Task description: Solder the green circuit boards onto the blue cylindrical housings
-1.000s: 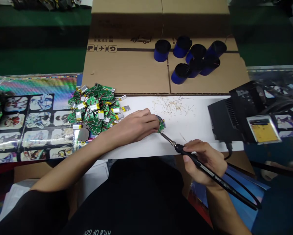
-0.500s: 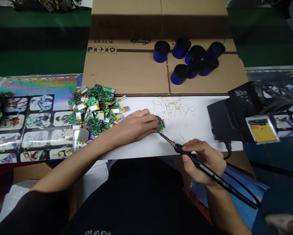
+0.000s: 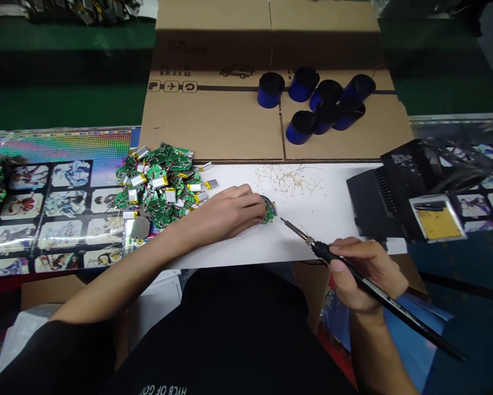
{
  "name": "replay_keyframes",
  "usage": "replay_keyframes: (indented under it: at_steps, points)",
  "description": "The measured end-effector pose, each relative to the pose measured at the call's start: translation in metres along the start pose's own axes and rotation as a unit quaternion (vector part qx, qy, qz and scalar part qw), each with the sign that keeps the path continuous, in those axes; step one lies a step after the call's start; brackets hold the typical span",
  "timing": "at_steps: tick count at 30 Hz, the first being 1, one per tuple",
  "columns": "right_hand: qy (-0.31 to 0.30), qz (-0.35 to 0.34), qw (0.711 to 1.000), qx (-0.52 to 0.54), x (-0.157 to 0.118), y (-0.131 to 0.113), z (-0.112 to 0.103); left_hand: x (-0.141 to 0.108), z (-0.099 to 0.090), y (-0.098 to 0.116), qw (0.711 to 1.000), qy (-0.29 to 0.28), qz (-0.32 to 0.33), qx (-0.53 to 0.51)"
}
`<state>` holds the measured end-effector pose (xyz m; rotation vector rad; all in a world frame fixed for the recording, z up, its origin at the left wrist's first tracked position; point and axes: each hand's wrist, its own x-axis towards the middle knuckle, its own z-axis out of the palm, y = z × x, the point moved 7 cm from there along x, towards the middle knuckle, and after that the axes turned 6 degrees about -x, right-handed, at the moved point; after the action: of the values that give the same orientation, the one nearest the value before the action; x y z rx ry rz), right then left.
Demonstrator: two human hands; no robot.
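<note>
My left hand is closed over a small green circuit board on the white work surface. Its fingers cover most of the board, and a dark round rim shows behind it. In my right hand is a black soldering iron, gripped like a pen. The iron's metal tip points up and left, a short gap to the right of the board. Left of my left hand lies a heap of green circuit boards with silver, yellow-taped battery cells wired to them.
Several blue cylinders with black tops stand on the cardboard at the back. Wire scraps litter the white sheet. To the right are a black box-shaped unit and a tray with a yellow sponge.
My right hand has drawn the soldering iron to the right, so its tip has come away from the board. My left hand stays on the board.
</note>
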<state>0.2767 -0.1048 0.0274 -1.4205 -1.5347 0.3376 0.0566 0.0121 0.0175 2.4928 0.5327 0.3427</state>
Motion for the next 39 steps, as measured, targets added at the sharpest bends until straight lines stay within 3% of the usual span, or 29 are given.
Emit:
replay_keyframes:
  at_steps: [7,16,20,25,29,32,36,39]
  points:
    - [0.112,0.095,0.989,-0.016,-0.013,0.032,-0.016,-0.001,0.000,0.000,1.000,0.003,0.001,0.003]
    - [0.144,0.185,0.971,-0.052,-0.029,0.079,-0.007,-0.002,-0.001,0.001,1.000,0.022,-0.002,0.004]
    - [0.126,0.169,0.975,-0.074,-0.032,0.090,-0.004,-0.009,-0.003,-0.001,0.999,0.044,0.002,-0.012]
    - [0.094,0.144,0.982,-0.077,-0.025,0.091,-0.001,-0.021,0.002,-0.010,0.988,0.139,-0.055,-0.049]
    - [0.077,0.151,0.981,-0.092,-0.020,0.098,0.000,-0.022,0.024,-0.017,0.982,0.132,-0.109,-0.084]
    - [0.064,0.159,0.980,-0.097,-0.018,0.103,0.001,-0.020,0.030,-0.019,0.980,0.130,-0.114,-0.098]
    - [0.071,0.176,0.977,-0.093,-0.018,0.105,0.001,-0.021,0.016,-0.021,0.975,0.140,-0.107,-0.135]
    - [0.088,0.185,0.976,-0.069,-0.017,0.105,0.000,-0.028,-0.009,-0.023,0.968,0.160,-0.110,-0.160]
